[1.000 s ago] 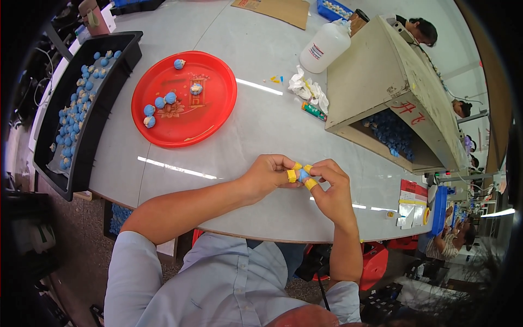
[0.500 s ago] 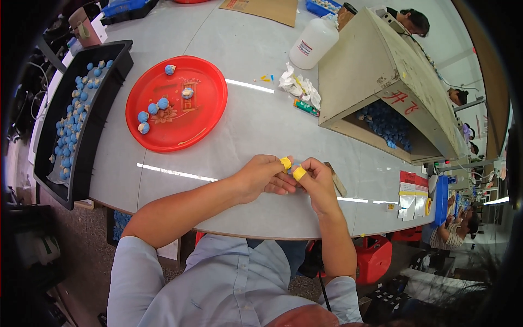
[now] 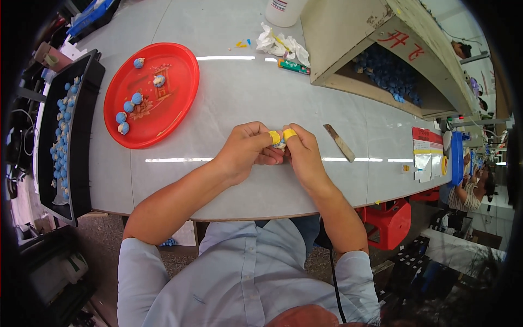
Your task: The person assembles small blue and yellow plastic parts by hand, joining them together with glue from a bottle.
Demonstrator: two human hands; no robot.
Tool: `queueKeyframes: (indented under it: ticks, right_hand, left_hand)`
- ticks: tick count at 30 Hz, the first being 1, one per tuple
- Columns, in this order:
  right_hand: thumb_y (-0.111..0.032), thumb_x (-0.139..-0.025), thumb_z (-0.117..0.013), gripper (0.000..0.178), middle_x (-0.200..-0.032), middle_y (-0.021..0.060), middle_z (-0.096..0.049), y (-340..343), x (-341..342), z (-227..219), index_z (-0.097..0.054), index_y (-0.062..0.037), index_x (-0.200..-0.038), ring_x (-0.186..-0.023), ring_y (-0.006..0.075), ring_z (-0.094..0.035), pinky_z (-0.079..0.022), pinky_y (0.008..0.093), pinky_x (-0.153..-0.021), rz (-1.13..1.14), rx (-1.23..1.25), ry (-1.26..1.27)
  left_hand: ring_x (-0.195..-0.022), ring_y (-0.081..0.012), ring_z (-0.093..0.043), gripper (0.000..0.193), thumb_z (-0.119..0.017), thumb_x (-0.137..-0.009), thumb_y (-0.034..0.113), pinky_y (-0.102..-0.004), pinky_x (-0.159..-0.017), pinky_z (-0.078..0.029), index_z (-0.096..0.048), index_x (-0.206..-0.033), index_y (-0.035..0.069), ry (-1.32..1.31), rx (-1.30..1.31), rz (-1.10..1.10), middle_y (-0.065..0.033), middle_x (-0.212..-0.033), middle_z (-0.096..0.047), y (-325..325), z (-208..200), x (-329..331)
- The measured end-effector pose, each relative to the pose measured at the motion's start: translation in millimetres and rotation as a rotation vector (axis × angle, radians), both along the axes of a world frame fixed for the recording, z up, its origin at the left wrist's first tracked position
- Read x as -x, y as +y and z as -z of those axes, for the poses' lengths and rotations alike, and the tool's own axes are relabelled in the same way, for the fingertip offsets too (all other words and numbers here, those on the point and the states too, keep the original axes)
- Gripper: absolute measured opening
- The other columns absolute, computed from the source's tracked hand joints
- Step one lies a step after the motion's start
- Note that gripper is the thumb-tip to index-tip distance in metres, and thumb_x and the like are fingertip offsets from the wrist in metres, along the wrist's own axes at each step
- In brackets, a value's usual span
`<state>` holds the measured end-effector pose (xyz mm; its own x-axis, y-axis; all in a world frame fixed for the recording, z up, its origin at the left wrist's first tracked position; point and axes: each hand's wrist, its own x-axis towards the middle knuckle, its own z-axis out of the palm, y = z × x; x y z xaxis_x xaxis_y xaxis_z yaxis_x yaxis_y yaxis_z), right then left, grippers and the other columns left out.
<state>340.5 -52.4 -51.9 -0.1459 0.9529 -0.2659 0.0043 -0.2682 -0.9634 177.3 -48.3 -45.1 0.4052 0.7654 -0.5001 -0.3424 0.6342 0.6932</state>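
Observation:
My left hand [image 3: 246, 148] and my right hand [image 3: 303, 155] meet over the table, thumbs wrapped in yellow tape. Between their fingertips they pinch a small blue-and-white piece [image 3: 280, 145], mostly covered by the thumbs. It resembles the small blue balls with pale parts, such as the ball [image 3: 137, 98] lying on the round red tray [image 3: 188, 103] to the left. Several of those balls rest on that tray. To the right of my right hand lies a flat, worn strip [image 3: 339, 143], apart from it.
At far left, a black bin [image 3: 83, 131] holds many blue balls. A beige box [image 3: 348, 41] with blue pieces inside stands back right. Near it are crumpled tissue [image 3: 282, 43], a green packet [image 3: 294, 66] and a white bottle [image 3: 284, 12]. A red-and-white sheet [image 3: 427, 140] lies right.
Both hands have come closer together, and the piece between them now shows white as well as blue. The strip beside my right hand is now fully visible. The whole view has shifted.

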Motion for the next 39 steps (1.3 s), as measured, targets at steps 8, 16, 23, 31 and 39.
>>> queueKeyframes:
  ticks: [8, 16, 23, 31, 39]
  right_hand:
    - [-0.013, -0.096, -0.046, 0.025, -0.065, 0.0004, -0.044, -2, 0, 2, -0.046, -0.0005, -0.074, -0.063, 0.0076, -0.037, -0.035, 0.0276, -0.055, -0.024, -0.089, -0.132]
    - [-0.013, -0.096, -0.046, 0.025, -0.066, 0.0000, -0.045, -1, 1, 1, -0.047, -0.0011, -0.074, -0.063, 0.0076, -0.038, -0.035, 0.0276, -0.054, -0.019, -0.077, -0.122]
    - [-0.016, -0.097, -0.053, 0.011, -0.075, -0.0003, -0.055, -5, -4, -21, -0.055, -0.0063, -0.101, -0.059, 0.0046, -0.047, -0.034, 0.0203, -0.049, 0.088, 0.061, 0.106]
    - [-0.010, -0.094, -0.055, 0.018, -0.078, 0.0016, -0.058, -2, -15, -15, -0.053, -0.0028, -0.111, -0.060, 0.0058, -0.051, -0.039, 0.0206, -0.051, 0.016, 0.029, 0.226]
    - [-0.004, -0.093, -0.055, 0.018, -0.088, 0.0045, -0.061, 3, -24, -12, -0.053, -0.0002, -0.111, -0.064, 0.0066, -0.056, -0.046, 0.0209, -0.056, -0.129, -0.066, 0.104]
  left_hand:
    - [-0.073, -0.0174, -0.068, 0.016, -0.061, -0.094, 0.017, -0.0280, -0.067, -0.056, -0.055, -0.085, 0.005, 0.005, 0.008, 0.005, -0.0125, -0.088, -0.067, -2, 2, 2]
    - [-0.076, -0.0164, -0.068, 0.018, -0.062, -0.095, 0.022, -0.0270, -0.067, -0.055, -0.056, -0.087, 0.007, 0.012, -0.031, 0.018, -0.0099, -0.087, -0.067, -2, 3, 2]
    - [-0.086, -0.0162, -0.068, 0.018, -0.065, -0.093, 0.018, -0.0280, -0.074, -0.056, -0.056, -0.101, 0.003, 0.072, -0.308, -0.081, -0.0088, -0.094, -0.067, 1, 3, -1]
    - [-0.097, -0.0148, -0.065, 0.019, -0.065, -0.093, 0.012, -0.0274, -0.081, -0.056, -0.056, -0.105, -0.001, 0.106, -0.437, -0.124, -0.0095, -0.103, -0.065, 2, 11, 0]
    - [-0.093, -0.0141, -0.067, 0.027, -0.065, -0.092, 0.008, -0.0262, -0.081, -0.056, -0.057, -0.113, -0.008, 0.126, -0.341, -0.005, -0.0112, -0.104, -0.066, 8, 4, 5]
